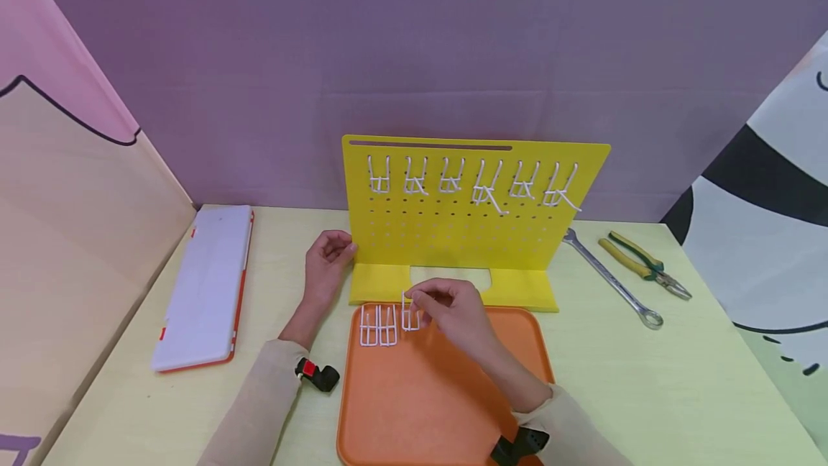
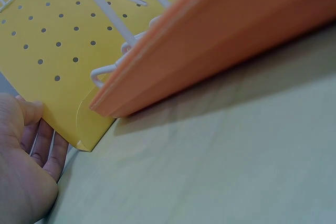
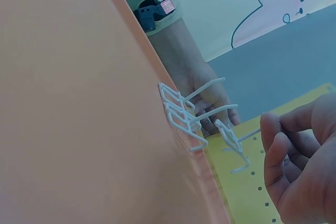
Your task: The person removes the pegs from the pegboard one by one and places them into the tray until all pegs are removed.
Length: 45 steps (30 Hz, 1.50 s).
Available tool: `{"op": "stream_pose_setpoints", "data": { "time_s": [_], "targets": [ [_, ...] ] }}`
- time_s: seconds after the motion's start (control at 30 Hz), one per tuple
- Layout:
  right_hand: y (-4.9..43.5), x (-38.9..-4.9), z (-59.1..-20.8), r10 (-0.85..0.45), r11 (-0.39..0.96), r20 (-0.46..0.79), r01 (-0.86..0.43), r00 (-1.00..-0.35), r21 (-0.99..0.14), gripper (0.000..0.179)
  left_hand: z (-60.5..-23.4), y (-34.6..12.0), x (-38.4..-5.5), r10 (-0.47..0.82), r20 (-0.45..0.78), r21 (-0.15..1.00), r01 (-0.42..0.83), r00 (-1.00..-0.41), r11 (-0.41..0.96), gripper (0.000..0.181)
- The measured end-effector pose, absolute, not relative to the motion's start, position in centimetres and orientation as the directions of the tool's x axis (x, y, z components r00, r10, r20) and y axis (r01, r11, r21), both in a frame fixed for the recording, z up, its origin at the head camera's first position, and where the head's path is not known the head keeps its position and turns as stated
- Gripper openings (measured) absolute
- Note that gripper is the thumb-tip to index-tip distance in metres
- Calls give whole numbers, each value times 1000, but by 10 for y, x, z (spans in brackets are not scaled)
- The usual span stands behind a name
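Observation:
A yellow pegboard (image 1: pixel 446 254) stands upright on its base, with a row of white wire hooks along its top. My left hand (image 1: pixel 326 268) grips the board's left edge; the left wrist view shows the thumb in front and fingers (image 2: pixel 44 142) behind. My right hand (image 1: pixel 456 311) pinches a white wire hook (image 3: pixel 249 135) by its prong, over the far edge of an orange tray (image 1: pixel 420 408). Two more hooks, a left one (image 1: pixel 369 326) and a right one (image 1: pixel 388 326), lie side by side at the tray's far left.
A white case (image 1: pixel 207 286) with red edging lies on the table at the left. To the right of the board are a wrench (image 1: pixel 608 275) and pliers with yellow-green handles (image 1: pixel 647 265). A purple backdrop (image 1: pixel 414 42) rises behind the table.

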State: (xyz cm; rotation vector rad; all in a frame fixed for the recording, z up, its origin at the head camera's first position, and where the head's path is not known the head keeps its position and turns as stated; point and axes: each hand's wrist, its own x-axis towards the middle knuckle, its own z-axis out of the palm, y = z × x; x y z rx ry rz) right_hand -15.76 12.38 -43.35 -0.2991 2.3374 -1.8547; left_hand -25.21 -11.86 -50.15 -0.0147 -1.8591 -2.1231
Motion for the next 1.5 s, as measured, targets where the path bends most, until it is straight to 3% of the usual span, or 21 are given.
{"op": "stream_pose_setpoints", "data": {
  "time_s": [1.5],
  "targets": [
    [128, -158, -454, -404, 287, -47, -78, -914, -955, 18, -500, -119, -250, -214, 219, 967, 241, -952, -82, 18]
  ]
}}
